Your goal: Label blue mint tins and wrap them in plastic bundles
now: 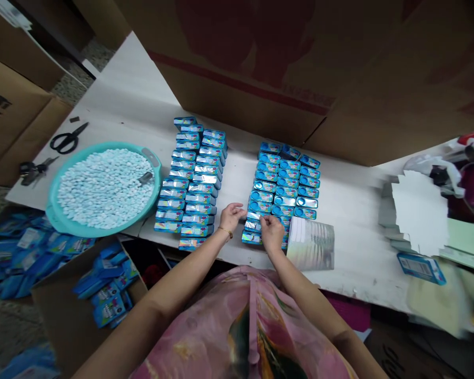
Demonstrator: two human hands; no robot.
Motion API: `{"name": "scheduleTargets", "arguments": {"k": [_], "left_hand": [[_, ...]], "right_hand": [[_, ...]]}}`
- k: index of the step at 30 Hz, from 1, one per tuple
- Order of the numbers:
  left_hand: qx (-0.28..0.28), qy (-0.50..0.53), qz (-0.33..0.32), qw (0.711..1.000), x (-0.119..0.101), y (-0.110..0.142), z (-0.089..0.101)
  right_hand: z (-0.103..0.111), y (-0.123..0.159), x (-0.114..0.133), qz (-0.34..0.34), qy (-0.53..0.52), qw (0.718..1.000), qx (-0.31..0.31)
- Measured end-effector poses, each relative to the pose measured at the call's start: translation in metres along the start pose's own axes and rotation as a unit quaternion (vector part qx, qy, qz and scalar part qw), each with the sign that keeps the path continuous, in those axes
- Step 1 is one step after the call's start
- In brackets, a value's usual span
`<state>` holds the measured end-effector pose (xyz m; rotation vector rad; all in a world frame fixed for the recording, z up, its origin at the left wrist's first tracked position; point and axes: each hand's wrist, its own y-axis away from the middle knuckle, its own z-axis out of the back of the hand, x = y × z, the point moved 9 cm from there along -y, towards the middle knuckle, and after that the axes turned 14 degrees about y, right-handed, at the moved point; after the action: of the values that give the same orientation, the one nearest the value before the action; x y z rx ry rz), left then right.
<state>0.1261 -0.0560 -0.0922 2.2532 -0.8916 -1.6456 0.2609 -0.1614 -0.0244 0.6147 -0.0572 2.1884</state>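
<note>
Blue tins with printed ends stand packed in columns in front of me. My right hand is over the near part of this group. Its thumb and fingertips are pinched together at a tin's upper face; whatever lies between them is too small to make out. Just left of the same row, my left hand has its fingers stretched toward the tin edges, and I see nothing held in it. A shiny silvery sheet of stickers lies beside my right wrist, against the near right tins.
A second block of blue tins stands to the left. Beyond it is a turquoise basin of pale candies with a small scoop. Scissors lie behind the basin. A large carton walls off the back; white card pieces lie right.
</note>
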Motion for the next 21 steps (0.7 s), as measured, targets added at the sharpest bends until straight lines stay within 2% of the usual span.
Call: {"name": "scheduleTargets", "arguments": {"k": [4,6,8,10,12,14,16,19,21], "left_hand": [[-0.047,-0.042,-0.019,0.998,0.011,0.001,0.007],[-0.065,-0.097,-0.038,0.992,0.01,0.004,0.013],[-0.048,-0.159,-0.077,0.983,0.001,0.008,0.013],[-0.029,-0.218,-0.124,0.968,-0.013,0.014,0.009],[-0.022,-0.263,-0.162,0.951,-0.029,0.024,-0.001],[0.002,-0.288,-0.198,0.937,-0.042,0.035,-0.024],[0.073,-0.292,-0.223,0.927,-0.046,0.048,-0.063],[0.196,-0.311,-0.21,0.906,-0.03,0.062,-0.128],[0.243,-0.343,-0.183,0.889,-0.012,0.065,-0.16]], "right_hand": [[0.005,-0.001,0.008,0.046,0.15,0.987,0.028],[0.003,0.005,0.019,0.116,0.214,0.969,0.043],[-0.004,0.016,0.03,0.199,0.267,0.94,0.074],[-0.007,0.023,0.03,0.243,0.298,0.918,0.098],[0.008,0.018,0.019,0.254,0.286,0.92,0.081],[0.039,0.003,-0.006,0.239,0.231,0.943,0.016],[0.075,-0.02,-0.046,0.209,0.161,0.964,-0.043],[0.1,-0.054,-0.098,0.201,0.079,0.976,-0.016],[0.107,-0.069,-0.116,0.2,0.058,0.978,0.0]]}}
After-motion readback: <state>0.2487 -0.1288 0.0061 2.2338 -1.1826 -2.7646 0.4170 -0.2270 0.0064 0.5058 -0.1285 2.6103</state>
